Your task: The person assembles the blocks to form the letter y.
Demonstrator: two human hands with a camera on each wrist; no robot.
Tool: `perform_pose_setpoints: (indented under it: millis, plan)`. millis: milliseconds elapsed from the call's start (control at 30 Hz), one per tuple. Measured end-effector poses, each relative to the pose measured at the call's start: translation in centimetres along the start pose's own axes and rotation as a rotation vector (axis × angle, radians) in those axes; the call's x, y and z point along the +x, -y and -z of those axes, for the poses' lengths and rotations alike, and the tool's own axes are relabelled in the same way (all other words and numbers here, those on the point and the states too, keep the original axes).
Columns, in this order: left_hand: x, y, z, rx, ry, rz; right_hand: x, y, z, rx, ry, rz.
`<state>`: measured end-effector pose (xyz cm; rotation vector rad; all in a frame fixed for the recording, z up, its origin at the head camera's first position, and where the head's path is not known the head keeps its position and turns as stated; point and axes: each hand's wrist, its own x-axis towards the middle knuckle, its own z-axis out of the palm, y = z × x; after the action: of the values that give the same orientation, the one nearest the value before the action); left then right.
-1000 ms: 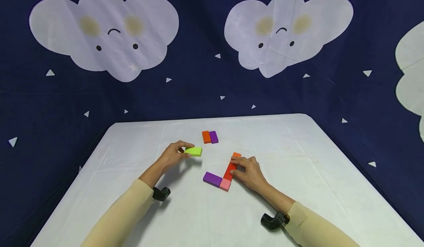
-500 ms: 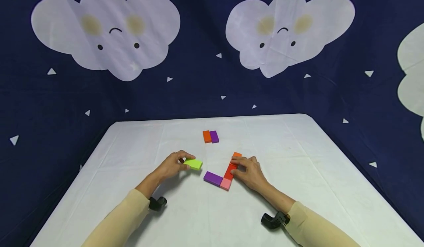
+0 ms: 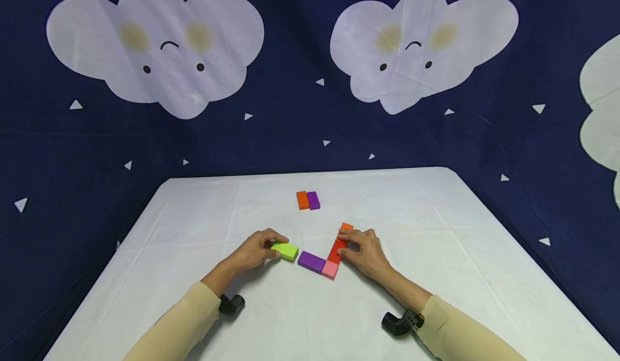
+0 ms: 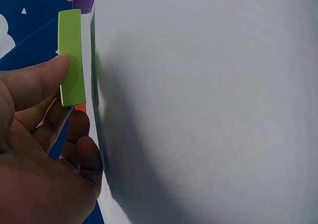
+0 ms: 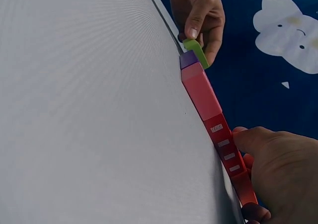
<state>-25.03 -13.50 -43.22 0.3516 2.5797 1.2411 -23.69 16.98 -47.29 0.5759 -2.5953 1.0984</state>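
Observation:
My left hand (image 3: 256,249) pinches a lime-green block (image 3: 286,250) between thumb and fingers, just left of a purple block (image 3: 311,262). In the left wrist view, the thumb lies on the green block (image 4: 71,57). That purple block touches a pink block (image 3: 330,269), which joins a red block (image 3: 335,253) and an orange block (image 3: 346,225) in a bent row. My right hand (image 3: 365,250) holds this row from the right, thumb at the red block, index finger across the red-orange end. White marks show on the side of the red block (image 5: 223,142) in the right wrist view.
An orange-red block (image 3: 302,200) and a second purple block (image 3: 313,200) lie side by side farther back on the white-covered table (image 3: 411,205). Behind the table hangs a dark blue cloth (image 3: 290,146) with clouds. Each wrist carries a black camera.
My left hand has brought the green block down and nearer to me, from beside the back pair to close by the purple block's left end. The right hand has stayed in place.

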Motion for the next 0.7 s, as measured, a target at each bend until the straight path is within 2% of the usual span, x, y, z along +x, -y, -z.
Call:
perform_pose_setpoints:
  millis: [700]
  plan:
    - [0.32,0.15,-0.59,0.015,0.019,-0.025,-0.07,0.12,-0.06,-0.005,-0.005,-0.006]
